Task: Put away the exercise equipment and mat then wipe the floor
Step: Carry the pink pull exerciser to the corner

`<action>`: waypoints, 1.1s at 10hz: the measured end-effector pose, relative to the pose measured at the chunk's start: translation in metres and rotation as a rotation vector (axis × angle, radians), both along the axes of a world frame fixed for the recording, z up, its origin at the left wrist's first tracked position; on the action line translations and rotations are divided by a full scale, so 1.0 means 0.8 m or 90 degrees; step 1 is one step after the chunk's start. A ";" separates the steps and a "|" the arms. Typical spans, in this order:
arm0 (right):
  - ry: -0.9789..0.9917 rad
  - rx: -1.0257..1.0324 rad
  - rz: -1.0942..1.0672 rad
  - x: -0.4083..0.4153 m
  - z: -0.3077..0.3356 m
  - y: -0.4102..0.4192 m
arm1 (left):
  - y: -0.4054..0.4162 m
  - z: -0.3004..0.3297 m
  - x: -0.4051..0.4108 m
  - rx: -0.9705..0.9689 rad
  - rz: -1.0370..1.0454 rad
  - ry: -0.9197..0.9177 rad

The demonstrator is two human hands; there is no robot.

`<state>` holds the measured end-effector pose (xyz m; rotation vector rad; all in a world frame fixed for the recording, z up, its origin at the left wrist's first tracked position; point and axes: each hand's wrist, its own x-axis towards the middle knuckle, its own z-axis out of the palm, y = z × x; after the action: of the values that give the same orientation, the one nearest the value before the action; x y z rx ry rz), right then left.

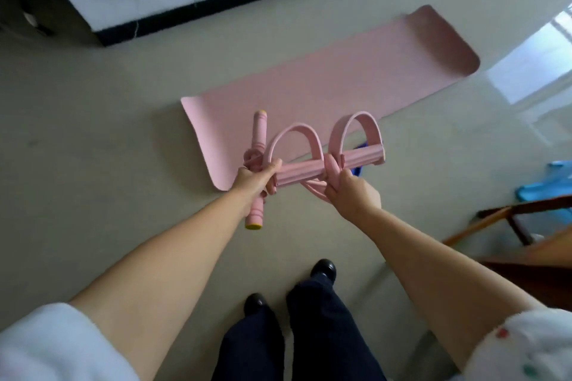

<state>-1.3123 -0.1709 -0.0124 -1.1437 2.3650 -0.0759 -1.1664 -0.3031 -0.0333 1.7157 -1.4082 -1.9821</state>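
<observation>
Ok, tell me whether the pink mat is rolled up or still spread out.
Spread out. The pink mat lies flat along the floor, only its end corners curling up. Both hands are busy holding the pink pedal puller.

The glossy, pale grey-beige tiled floor (93, 139) carries a long, flat pink foam exercise mat (325, 77), unrolled, its 2 ends curling up slightly. A crumpled light-blue cloth (544, 182) lies at the right edge, well apart from the mat. 2 black shoes (323, 269) stand on it.
</observation>
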 end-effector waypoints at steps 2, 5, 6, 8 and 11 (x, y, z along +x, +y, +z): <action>0.099 -0.017 -0.108 -0.146 0.041 0.091 | 0.049 0.050 -0.175 -0.059 -0.200 0.050; 0.142 -0.015 -0.258 -0.372 0.088 0.207 | 0.138 0.100 -0.443 -0.116 -0.305 0.111; 0.131 -0.009 -0.315 -0.440 0.090 0.222 | 0.149 0.102 -0.515 -0.140 -0.338 0.102; 0.095 -0.005 -0.368 -0.555 0.098 0.218 | 0.141 0.108 -0.648 -0.135 -0.394 0.070; 0.097 0.020 -0.494 -0.778 0.094 0.205 | 0.102 0.096 -0.921 -0.171 -0.557 0.040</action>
<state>-1.9344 -0.0067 0.0632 -0.1646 2.7955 -0.2185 -1.9030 -0.2216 0.0434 0.9682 -2.5470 -1.9947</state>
